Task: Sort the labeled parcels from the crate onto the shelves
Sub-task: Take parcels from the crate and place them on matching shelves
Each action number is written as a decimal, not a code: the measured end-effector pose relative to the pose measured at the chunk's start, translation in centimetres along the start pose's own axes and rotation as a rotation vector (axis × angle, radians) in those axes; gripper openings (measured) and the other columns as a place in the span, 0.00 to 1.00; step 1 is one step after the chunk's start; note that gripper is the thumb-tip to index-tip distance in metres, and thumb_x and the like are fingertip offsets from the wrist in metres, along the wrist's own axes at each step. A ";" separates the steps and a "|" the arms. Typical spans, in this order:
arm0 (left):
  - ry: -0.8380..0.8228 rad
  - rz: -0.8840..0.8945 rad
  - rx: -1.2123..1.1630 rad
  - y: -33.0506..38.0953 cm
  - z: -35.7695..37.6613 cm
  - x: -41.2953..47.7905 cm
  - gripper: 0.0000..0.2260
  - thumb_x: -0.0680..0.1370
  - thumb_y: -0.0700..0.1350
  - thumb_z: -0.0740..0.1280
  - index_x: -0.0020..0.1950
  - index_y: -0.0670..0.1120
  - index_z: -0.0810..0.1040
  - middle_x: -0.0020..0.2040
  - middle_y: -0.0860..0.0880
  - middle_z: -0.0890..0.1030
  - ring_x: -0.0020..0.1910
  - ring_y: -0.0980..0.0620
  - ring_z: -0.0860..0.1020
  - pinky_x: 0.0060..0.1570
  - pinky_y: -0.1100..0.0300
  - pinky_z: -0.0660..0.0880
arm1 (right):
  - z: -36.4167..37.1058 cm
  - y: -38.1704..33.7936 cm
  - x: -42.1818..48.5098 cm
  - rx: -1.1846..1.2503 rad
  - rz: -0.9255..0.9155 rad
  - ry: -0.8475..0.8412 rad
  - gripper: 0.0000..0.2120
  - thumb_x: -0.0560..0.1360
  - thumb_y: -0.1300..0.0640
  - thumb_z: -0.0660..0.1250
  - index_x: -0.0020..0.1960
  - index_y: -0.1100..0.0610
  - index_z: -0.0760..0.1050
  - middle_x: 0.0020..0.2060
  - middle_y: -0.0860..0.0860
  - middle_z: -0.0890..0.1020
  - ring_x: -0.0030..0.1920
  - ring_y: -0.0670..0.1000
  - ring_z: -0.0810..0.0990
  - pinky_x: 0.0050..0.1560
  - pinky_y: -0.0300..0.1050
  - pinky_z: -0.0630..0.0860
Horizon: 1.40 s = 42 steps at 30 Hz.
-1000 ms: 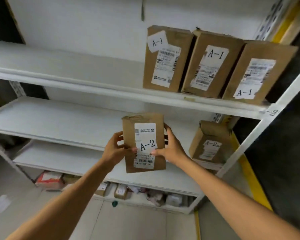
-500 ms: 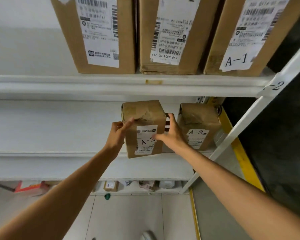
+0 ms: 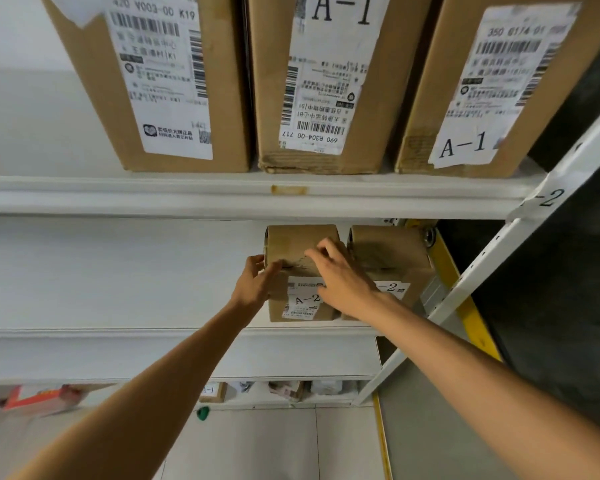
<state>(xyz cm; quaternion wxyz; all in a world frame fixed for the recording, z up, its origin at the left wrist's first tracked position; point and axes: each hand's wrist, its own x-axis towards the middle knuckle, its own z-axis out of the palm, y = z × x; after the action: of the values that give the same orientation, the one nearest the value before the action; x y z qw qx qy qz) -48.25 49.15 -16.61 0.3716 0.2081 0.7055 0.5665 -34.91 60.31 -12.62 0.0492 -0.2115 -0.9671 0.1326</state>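
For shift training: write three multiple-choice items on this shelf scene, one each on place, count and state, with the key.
1. Where is the left A-2 parcel? A on the floor; B beside the right A-2 parcel, under the large boxes; C in a crate.
2. How many large boxes stand above? A two; B three; C five.
3. The hands? A both idle; B only one touches; C left hand and right hand both on that parcel.
Key: B, side by side; B, three fronts show; C, each hand lies on it.
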 end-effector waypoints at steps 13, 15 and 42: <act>0.089 0.022 0.327 0.2 -5.2 -4.9 0.28 0.80 0.56 0.61 0.75 0.43 0.62 0.70 0.40 0.71 0.67 0.44 0.72 0.62 0.55 0.68 | 0.1 -8.1 3.0 -0.059 -0.068 -0.112 0.23 0.74 0.65 0.65 0.68 0.61 0.65 0.65 0.59 0.65 0.66 0.60 0.66 0.63 0.49 0.70; 0.162 0.019 0.426 -0.1 -9.5 -7.5 0.22 0.80 0.52 0.62 0.72 0.44 0.68 0.66 0.41 0.76 0.62 0.45 0.75 0.59 0.57 0.71 | 0.7 -12.1 4.1 -0.082 -0.205 -0.122 0.20 0.74 0.62 0.65 0.65 0.60 0.67 0.62 0.57 0.69 0.62 0.58 0.69 0.61 0.50 0.70; 1.532 -0.984 0.364 -20.1 -17.4 -80.5 0.15 0.75 0.49 0.68 0.59 0.45 0.76 0.56 0.47 0.80 0.55 0.46 0.77 0.50 0.56 0.74 | 13.2 -68.0 -40.5 -0.177 -2.061 -0.750 0.24 0.73 0.54 0.68 0.66 0.62 0.68 0.56 0.58 0.74 0.57 0.58 0.73 0.49 0.46 0.70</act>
<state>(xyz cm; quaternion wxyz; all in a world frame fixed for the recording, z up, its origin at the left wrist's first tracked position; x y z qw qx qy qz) -7.58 -25.03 -11.09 -0.0359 -0.4906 0.8453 0.2085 -27.18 -19.38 -8.03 -0.1760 0.7483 -0.6394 0.0141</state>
